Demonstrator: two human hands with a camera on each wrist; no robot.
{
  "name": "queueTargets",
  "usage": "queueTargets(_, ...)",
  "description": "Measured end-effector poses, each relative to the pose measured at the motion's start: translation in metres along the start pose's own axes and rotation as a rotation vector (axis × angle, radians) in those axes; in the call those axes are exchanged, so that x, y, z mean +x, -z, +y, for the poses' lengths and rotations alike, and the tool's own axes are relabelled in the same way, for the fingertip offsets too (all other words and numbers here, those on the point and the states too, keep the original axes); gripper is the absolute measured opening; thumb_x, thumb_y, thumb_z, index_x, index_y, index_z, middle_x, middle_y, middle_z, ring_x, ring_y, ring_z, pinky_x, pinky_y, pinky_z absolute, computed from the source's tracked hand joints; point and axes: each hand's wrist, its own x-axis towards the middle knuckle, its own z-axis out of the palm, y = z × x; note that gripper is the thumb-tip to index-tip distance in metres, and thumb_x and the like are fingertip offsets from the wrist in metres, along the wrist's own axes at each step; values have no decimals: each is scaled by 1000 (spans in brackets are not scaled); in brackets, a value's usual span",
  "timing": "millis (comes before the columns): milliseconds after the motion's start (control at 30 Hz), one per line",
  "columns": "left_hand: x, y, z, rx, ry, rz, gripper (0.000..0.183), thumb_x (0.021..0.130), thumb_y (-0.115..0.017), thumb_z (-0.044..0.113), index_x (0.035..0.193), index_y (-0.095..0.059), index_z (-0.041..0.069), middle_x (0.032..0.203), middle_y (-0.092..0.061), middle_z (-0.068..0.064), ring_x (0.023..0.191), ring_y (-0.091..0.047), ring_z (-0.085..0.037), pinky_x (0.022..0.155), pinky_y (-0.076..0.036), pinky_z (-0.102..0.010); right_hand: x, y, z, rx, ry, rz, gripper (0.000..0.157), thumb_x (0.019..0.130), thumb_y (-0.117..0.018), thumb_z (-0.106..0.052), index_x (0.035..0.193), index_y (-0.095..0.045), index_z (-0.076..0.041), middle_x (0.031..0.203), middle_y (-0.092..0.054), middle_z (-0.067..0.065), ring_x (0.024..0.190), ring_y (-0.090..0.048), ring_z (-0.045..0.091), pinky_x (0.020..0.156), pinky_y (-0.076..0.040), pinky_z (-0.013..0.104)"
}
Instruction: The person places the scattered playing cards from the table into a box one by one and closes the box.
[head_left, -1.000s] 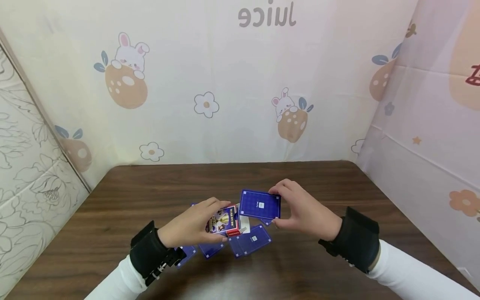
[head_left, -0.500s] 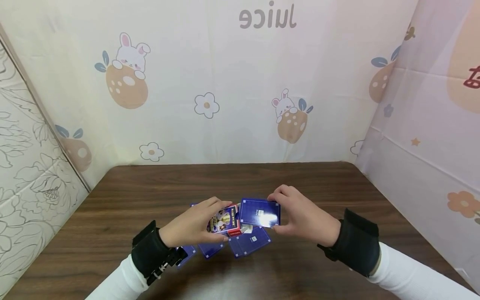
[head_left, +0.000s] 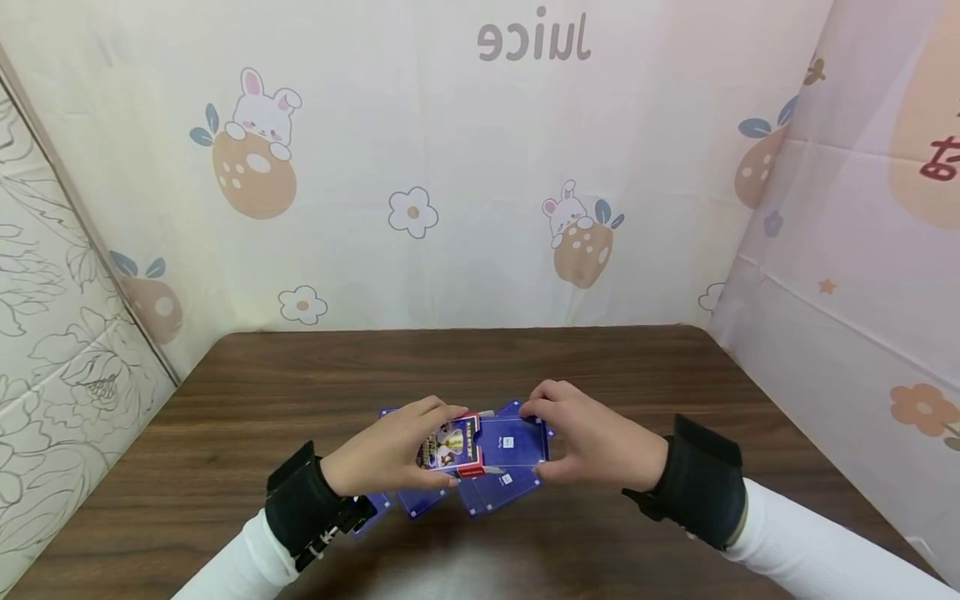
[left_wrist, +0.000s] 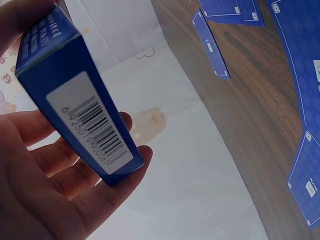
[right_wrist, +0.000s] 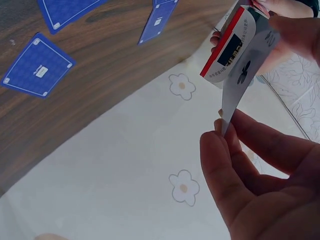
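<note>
My left hand (head_left: 393, 446) grips a small playing-card box (head_left: 459, 446), its printed front upward and its open end facing right. In the left wrist view, the blue end of the box (left_wrist: 90, 120) carries a white barcode label. My right hand (head_left: 600, 442) pinches a blue-backed playing card (head_left: 513, 442) between thumb and fingers, its left end right at the box's mouth. In the right wrist view, the white face of this card (right_wrist: 245, 75) shows black marks, and the box's flap (right_wrist: 232, 50) is beside it. Whether several cards are pinched together I cannot tell.
Blue-backed playing cards (head_left: 498, 493) lie spread face down on the brown wooden table (head_left: 300, 383) beneath and around both hands. More of them (left_wrist: 210, 45) show in the left wrist view. A printed cloth (head_left: 480, 250) hangs behind the table.
My right hand has moved left and down, bringing the playing card from above and right of the box to level with its open end. The left hand has stayed nearly still.
</note>
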Motion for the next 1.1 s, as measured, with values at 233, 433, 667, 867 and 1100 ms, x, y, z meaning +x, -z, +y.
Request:
queueTargets(233,2,-1,2,7,-2,-12,71,77,-75,42,137,-47,15,113,-53,4,93,-52,-8,77,-48,-21,6,-2,-4,23,-2,-38,50,74,-79,-21,115,-59,1,110,-49,10,99,-48,22,77,-53,32)
queueTargets(433,3,-1,5,0,-26,-9,70,78,-75,40,137,-47,15,113,-54,4,94,-52,-8,79,-48,-22,10,-6,-6,52,30,-35,50,75,-79,-20,117,-59,1,110,-49,9,99,-48,21,77,-52,28)
queueTargets(667,4,-3,7,-27,-40,-4,70,78,-75,39,137,-46,15,112,-53,4,92,-52,-8,79,-48,-21,14,-9,-12,62,34,-31,51,75,-79,-21,117,-59,1,108,-50,9,97,-49,21,78,-52,28)
queueTargets(867,3,-3,7,-34,-48,-2,70,78,-75,39,138,-46,16,113,-53,4,93,-51,-8,79,-48,-20,15,-11,-12,59,38,-23,52,75,-80,-23,117,-58,0,109,-50,9,98,-49,20,80,-53,32)
queueTargets(1100,3,-2,4,-49,-40,-1,70,79,-74,40,138,-45,17,113,-52,5,93,-51,-7,77,-48,-19,15,-10,-9,88,47,-6,54,76,-79,-23,121,-57,-2,114,-49,7,102,-49,20,83,-52,33)
